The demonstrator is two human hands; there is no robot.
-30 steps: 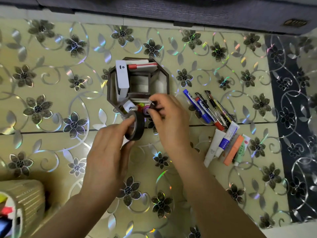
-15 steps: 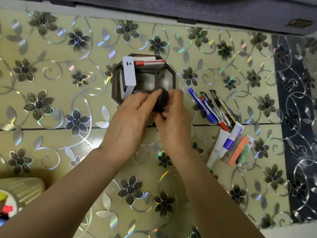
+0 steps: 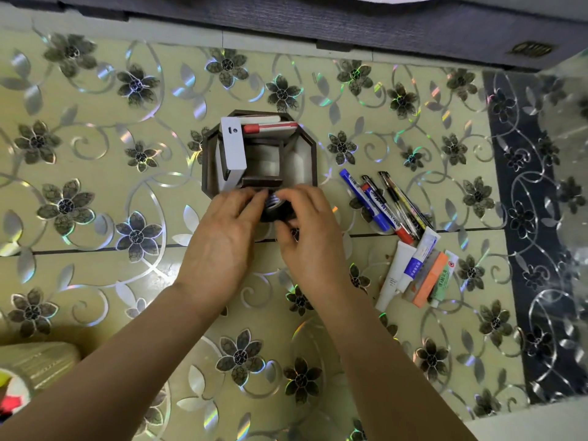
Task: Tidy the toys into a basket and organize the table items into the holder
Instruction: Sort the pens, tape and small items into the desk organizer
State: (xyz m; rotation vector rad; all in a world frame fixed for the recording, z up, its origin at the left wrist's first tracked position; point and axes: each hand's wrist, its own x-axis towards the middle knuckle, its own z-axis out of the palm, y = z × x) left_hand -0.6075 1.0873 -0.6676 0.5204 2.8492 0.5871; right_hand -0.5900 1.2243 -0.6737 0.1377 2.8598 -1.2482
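At the near rim of the holder point(image 3: 310, 160), the black tape roll point(image 3: 276, 215) sits between your two hands with its pale core facing up. Your left hand point(image 3: 222, 230) has its fingertips on the roll's left side. Your right hand point(image 3: 310, 230) curls fingers and thumb round the right side, so both hands are clamped on it. I cannot tell whether the roll is already down in the front compartment or only perched on its edge, because your fingers cover that seam.

You look to be seating the roll in that front slot. Hold it level and ease it straight down. Release one hand only once the roll bears on something firm, then slide the other hand out.

Mind the white box point(image 3: 234, 148) leaning in the left compartment, just beside your left fingers, since a nudge could tip it. A red-capped marker point(image 3: 270, 127) lies across the back.

Right of the holder, near it but apart, the pens point(image 3: 378, 202) lie side by side, with the tubes point(image 3: 410, 272) just below them, all waiting on the table point(image 3: 95, 281). The basket point(image 3: 44, 361) stands at your lower left.
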